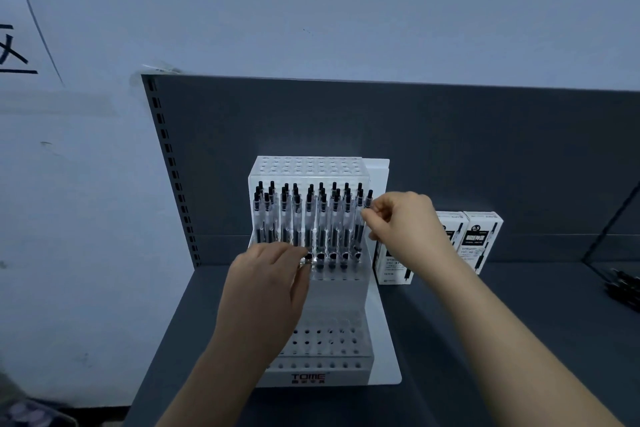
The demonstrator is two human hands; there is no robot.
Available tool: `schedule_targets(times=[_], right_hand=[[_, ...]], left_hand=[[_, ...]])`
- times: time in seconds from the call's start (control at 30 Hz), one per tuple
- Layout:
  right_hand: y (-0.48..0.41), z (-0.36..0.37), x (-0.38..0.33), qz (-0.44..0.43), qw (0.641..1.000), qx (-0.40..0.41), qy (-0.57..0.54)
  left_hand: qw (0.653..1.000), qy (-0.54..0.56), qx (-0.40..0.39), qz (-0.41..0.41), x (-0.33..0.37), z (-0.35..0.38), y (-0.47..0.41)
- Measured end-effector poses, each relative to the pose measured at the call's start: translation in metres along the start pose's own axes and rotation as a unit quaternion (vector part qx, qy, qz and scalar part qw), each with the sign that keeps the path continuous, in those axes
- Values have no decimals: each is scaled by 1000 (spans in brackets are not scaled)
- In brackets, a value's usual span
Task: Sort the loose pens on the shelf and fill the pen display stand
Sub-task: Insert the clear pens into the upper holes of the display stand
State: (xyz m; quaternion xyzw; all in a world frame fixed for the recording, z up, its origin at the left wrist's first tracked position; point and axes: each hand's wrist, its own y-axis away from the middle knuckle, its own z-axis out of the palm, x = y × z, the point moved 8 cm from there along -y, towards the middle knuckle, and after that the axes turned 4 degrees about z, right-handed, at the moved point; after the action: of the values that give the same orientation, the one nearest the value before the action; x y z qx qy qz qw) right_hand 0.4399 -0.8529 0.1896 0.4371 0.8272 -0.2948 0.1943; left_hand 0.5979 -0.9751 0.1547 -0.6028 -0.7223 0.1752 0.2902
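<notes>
A white stepped pen display stand (348,315) sits on the grey shelf (485,340). Several clear pens with black caps (308,215) stand upright in its upper middle tier. My right hand (401,222) pinches the rightmost pen (363,218), which stands at the right end of that row. My left hand (270,284) lies over the left part of the stand below the pens, its fingertips holding clear pens (308,262) crosswise. The lower tiers show empty holes.
Two white pen boxes (481,239) stand right of the stand, one partly behind my right wrist. Loose black pens (623,288) lie at the far right edge. A slotted grey back panel (450,149) rises behind the shelf.
</notes>
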Motion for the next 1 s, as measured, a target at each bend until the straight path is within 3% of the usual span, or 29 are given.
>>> schedule_targets(times=[0.47, 0.67, 1.0], right_hand=[[9, 9, 3, 23, 1000, 6, 13], [40, -2, 21, 22, 996, 16, 84], [122, -70, 108, 83, 984, 67, 142]], left_hand=[[999, 7, -38, 21, 8, 11, 4], [998, 31, -37, 48, 23, 16, -4], [988, 79, -55, 124, 119, 53, -16]])
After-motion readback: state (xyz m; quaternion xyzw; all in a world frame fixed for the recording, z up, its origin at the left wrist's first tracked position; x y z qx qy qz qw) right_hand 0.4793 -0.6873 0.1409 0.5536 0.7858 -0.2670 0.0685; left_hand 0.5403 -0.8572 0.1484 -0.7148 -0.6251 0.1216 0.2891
